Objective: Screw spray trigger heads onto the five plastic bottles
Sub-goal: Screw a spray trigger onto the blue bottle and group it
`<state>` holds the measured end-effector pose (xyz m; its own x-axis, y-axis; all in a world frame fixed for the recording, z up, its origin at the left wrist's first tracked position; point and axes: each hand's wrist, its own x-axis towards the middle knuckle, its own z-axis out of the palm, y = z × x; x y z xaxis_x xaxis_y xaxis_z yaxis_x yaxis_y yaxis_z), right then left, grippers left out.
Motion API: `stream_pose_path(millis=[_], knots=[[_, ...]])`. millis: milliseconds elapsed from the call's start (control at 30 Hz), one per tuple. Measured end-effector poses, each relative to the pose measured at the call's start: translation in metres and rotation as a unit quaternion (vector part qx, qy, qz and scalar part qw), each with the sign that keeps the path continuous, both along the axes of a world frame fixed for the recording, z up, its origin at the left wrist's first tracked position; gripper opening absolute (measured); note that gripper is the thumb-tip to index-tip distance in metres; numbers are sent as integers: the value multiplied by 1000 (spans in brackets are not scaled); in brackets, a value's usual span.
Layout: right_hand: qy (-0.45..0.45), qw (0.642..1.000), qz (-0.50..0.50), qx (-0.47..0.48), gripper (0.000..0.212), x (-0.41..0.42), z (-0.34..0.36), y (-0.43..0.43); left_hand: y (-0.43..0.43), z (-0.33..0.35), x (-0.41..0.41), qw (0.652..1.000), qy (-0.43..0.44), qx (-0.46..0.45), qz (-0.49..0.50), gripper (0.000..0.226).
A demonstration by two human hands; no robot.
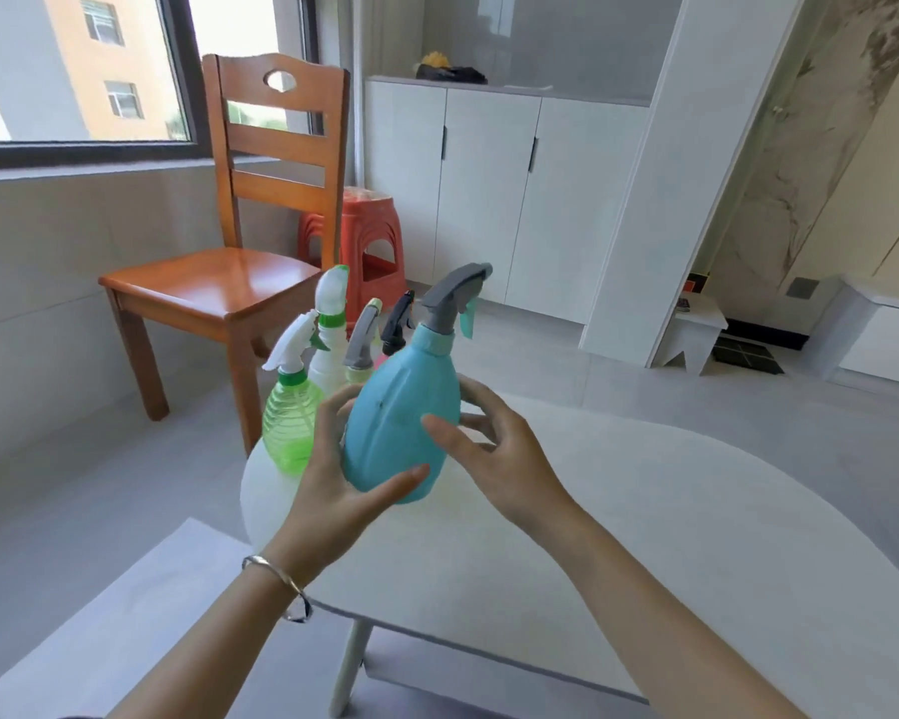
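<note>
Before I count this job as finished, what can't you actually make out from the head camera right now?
- Whether the grey trigger head is screwed tight on the blue bottle: thread not visible.
- The pink bottle with the black trigger head: body hidden behind the blue bottle.
- The pale bottle under the second grey head: mostly covered by the left hand and blue bottle.
- Whether the blue bottle rests on the table: unclear.

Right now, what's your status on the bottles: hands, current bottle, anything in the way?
Left hand cradles blue bottle, right hand open beside it. Grey trigger head seated on its neck. Four capped bottles bunched close behind, at the table edge.
</note>
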<state>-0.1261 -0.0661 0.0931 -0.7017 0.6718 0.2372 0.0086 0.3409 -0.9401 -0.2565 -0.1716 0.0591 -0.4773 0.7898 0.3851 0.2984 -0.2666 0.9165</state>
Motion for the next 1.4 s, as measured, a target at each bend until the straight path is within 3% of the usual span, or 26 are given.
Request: stream_pose_path(millis=[133, 467, 633, 1400], knots=[[-36, 998, 39, 28, 58, -35, 4, -22, -25, -8, -26, 999, 17, 9, 42, 88], [-43, 998, 43, -29, 51, -90, -50, -43, -50, -56, -67, 994, -9, -42, 102, 89], [-73, 996, 43, -34, 60, -96, -74, -38, -47, -78, -73, 992, -14, -62, 108, 89], [-93, 995, 13, 12, 63, -102, -99, -28, -39, -98, -76, 985, 8, -126, 118, 90]])
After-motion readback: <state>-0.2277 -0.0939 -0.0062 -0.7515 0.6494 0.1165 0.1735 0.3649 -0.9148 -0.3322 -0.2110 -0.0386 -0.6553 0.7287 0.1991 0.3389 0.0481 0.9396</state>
